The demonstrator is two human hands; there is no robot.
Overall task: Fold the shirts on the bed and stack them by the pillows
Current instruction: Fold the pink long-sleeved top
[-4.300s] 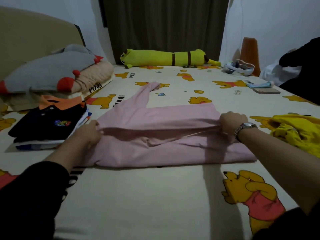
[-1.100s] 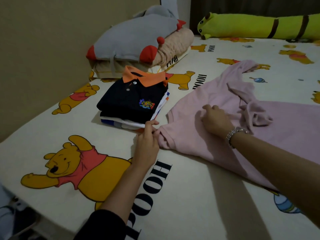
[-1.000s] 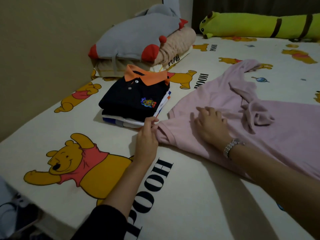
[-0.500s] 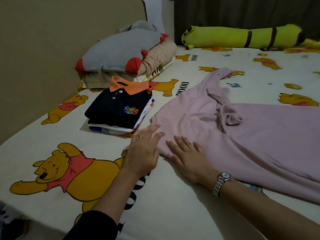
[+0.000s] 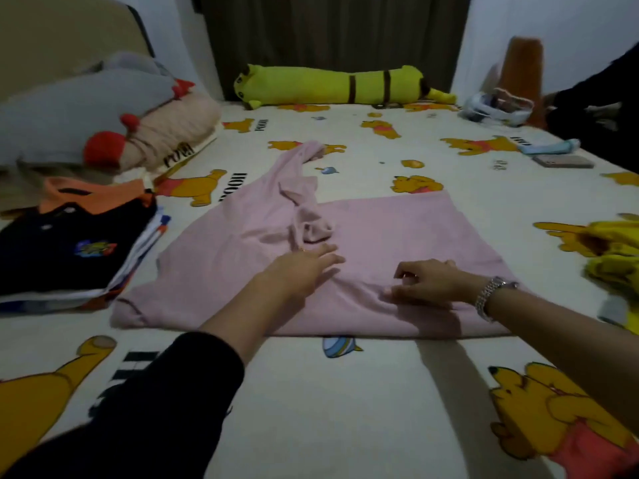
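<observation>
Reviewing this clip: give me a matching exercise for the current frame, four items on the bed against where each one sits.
Items:
1. pink shirt
2. folded stack
3. yellow plush
4. yellow shirt

Places:
A. far edge, along the curtain
B. right edge, crumpled
C. centre, under both hands
D. left, in front of the pillows

Pairs: 1-C, 2-D, 3-A, 4-B

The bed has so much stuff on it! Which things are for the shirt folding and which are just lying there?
For the folding:
pink shirt, under both hands
left hand
right hand
folded stack
yellow shirt, waiting
pillows

Just lying about:
long yellow plush
phone
white bag
</observation>
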